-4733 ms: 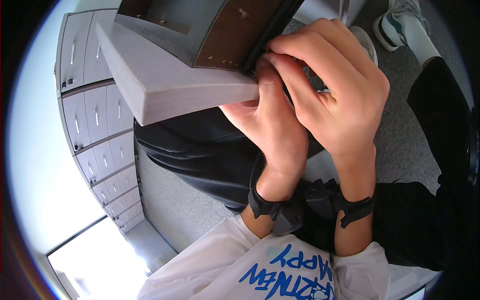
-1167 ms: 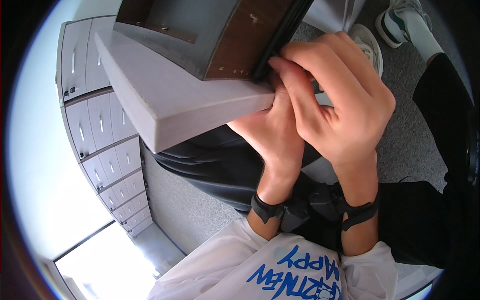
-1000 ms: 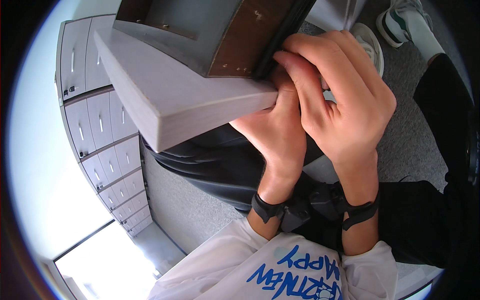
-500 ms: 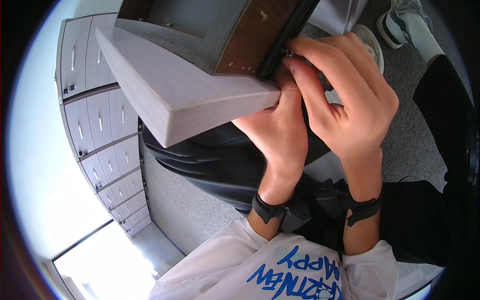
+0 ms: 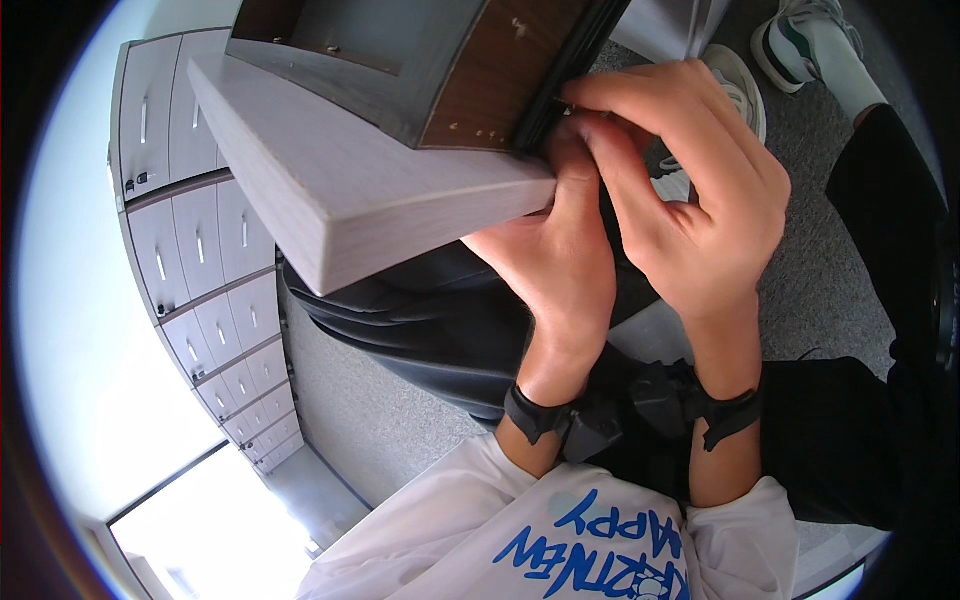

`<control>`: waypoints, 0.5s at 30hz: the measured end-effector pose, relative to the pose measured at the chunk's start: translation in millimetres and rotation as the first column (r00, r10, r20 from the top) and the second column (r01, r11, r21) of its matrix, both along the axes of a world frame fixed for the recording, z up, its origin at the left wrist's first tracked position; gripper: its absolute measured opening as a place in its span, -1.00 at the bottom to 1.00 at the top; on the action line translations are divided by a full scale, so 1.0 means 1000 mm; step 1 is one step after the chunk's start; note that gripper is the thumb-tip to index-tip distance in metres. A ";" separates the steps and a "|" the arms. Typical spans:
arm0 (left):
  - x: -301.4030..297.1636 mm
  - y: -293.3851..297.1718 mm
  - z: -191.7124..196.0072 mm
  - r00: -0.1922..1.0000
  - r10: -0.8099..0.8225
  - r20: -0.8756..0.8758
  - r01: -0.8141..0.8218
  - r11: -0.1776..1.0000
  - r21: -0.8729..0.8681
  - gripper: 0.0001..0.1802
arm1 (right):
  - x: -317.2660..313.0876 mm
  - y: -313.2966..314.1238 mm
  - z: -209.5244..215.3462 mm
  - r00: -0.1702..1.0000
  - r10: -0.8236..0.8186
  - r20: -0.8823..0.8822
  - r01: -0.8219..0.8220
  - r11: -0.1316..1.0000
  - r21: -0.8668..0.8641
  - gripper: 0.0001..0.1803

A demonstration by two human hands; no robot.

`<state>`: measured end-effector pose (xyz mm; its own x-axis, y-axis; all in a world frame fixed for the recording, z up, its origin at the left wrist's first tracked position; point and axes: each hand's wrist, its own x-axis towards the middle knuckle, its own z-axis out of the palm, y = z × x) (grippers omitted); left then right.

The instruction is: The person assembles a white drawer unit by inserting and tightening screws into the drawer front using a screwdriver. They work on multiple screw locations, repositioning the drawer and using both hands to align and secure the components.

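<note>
A dark wooden box (image 5: 470, 85) with a grey inner face and brown side stands on a pale wooden board (image 5: 400, 190). Along the box's right edge runs a black strip (image 5: 548, 100). My right hand (image 5: 700, 190) is closed beside that strip, thumb and forefinger curled together at its lower end; a tiny glint shows at the fingertips, too small to name. Below, my left hand (image 5: 560, 260) reaches round the board's right corner, its thumb raised against the right fingertips. The board hides the left hand's other fingers.
Grey cabinets (image 5: 200, 240) with handles and keys line the left wall. Another person's shoes (image 5: 790, 45) and dark-clad leg (image 5: 880, 200) are at the right. My dark-clothed leg (image 5: 400, 320) lies under the board. Black wrist straps (image 5: 730, 415) circle both my wrists.
The box and board have shifted slightly left in view. My right forefinger and thumb have moved a little left along with them; both hands keep nearly the same pose.
</note>
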<state>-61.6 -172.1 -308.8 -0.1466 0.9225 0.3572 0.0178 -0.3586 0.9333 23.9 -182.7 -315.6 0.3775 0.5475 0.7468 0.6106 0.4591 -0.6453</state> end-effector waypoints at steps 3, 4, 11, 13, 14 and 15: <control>0.001 0.002 -0.003 1.000 0.001 -0.009 -0.001 0.999 0.034 -0.83 | 0.001 0.002 -0.001 1.000 0.006 0.017 -0.007 1.000 0.026 -0.78; 0.000 0.002 -0.003 1.000 0.006 -0.030 -0.004 0.999 0.047 -0.84 | 0.002 0.002 -0.001 1.000 0.007 0.006 -0.007 0.999 0.031 -0.78; -0.003 0.001 -0.006 0.999 -0.031 0.017 0.030 0.999 0.044 -0.84 | 0.000 0.003 -0.001 0.996 -0.051 0.078 0.046 0.997 0.064 -0.81; -0.002 0.000 -0.007 1.000 -0.017 0.009 0.017 0.999 0.029 -0.82 | 0.000 0.003 -0.001 0.995 -0.060 0.076 0.056 0.997 0.056 -0.80; -0.002 0.000 -0.007 1.000 -0.016 0.005 0.015 1.000 0.027 -0.81 | -0.001 0.002 -0.001 0.993 -0.078 0.091 0.072 0.995 0.066 -0.80; -0.002 0.000 -0.008 1.000 -0.014 0.000 0.014 1.000 0.025 -0.81 | -0.001 0.003 -0.002 0.992 -0.087 0.095 0.080 0.994 0.071 -0.80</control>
